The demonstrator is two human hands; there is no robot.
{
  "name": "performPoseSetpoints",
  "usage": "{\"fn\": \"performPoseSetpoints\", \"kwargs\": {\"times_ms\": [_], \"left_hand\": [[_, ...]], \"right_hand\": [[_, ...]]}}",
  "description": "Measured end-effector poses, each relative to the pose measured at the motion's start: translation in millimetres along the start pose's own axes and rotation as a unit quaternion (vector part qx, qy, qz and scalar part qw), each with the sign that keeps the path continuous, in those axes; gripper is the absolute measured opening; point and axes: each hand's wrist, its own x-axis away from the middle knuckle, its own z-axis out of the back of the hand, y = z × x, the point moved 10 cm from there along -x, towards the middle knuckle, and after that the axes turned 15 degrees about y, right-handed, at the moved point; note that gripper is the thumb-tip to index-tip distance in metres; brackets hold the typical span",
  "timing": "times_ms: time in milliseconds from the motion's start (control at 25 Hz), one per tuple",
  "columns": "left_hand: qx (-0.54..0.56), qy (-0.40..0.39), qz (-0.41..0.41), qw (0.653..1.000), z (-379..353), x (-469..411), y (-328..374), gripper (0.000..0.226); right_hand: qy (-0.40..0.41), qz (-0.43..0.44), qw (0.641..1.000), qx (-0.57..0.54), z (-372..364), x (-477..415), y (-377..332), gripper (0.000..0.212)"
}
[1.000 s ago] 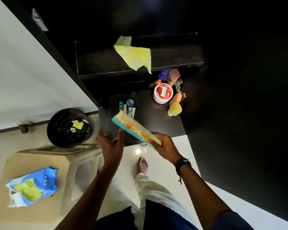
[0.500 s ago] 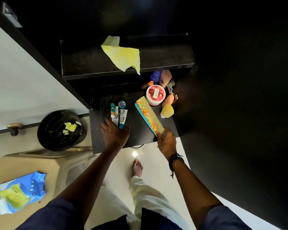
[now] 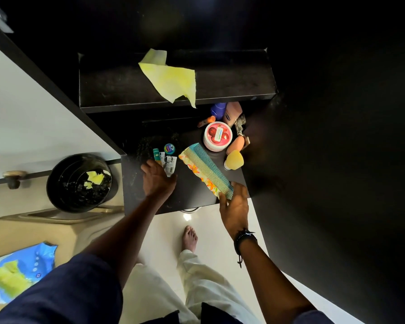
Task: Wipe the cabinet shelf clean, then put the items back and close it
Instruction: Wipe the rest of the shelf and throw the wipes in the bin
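A yellow wiping cloth [image 3: 171,78] lies on the upper black shelf [image 3: 232,80], one corner hanging over its front edge. On the lower black shelf [image 3: 187,195] rests a teal comb [image 3: 204,169] with a floral back. My right hand [image 3: 235,206] holds the comb's near end between thumb and fingers. My left hand [image 3: 158,181] hovers with spread fingers over small tubes [image 3: 170,163], fingertips touching them, beside a little round tin [image 3: 169,148]. Behind stand a pink-lidded jar [image 3: 218,136], a yellow-topped applicator [image 3: 234,160], an orange sponge [image 3: 235,145] and a blue bottle [image 3: 219,109].
The white cabinet door [image 3: 33,113] stands open at left. A black bin [image 3: 78,183] with yellow scraps sits on a beige stool [image 3: 33,230], next to a blue wipes pack [image 3: 17,272]. My bare foot [image 3: 189,238] is on the white floor below the shelf.
My right hand has carried the comb forward and down onto the lower shelf near the jar. My left hand has let go of the comb and reached to the small tubes.
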Motion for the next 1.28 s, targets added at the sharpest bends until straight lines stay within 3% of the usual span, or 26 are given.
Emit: {"fn": "performPoseSetpoints", "kwargs": {"times_ms": [160, 400, 520, 680, 840, 1040, 1280], "left_hand": [[-0.044, -0.049, -0.026, 0.998, -8, 6, 8, 0.066], [-0.082, -0.076, -0.066, 0.992, -14, 8, 10, 0.048], [-0.057, -0.075, -0.035, 0.995, -15, 9, 4, 0.041], [-0.036, -0.081, -0.003, 0.996, -19, 13, 4, 0.044], [-0.003, -0.055, 0.018, 0.998, -13, 11, 5, 0.033], [0.131, -0.052, 0.148, 0.979, -18, 12, -8, 0.027], [0.156, -0.076, 0.13, 0.976, -30, 30, 7, 0.028]], "right_hand": [[-0.011, 0.016, 1.0, 0.012, -4, 9, -11, 0.044], [-0.058, 0.089, 0.994, -0.001, -21, 21, -44, 0.039], [-0.087, 0.108, 0.99, -0.005, -32, 24, -51, 0.043], [-0.188, -0.023, 0.981, -0.044, -68, 31, -53, 0.047], [-0.197, -0.157, 0.96, -0.118, -87, 23, -69, 0.039], [-0.192, -0.144, 0.964, -0.114, -113, 5, -81, 0.031], [-0.189, -0.131, 0.965, -0.128, -94, -5, -79, 0.019]]}}
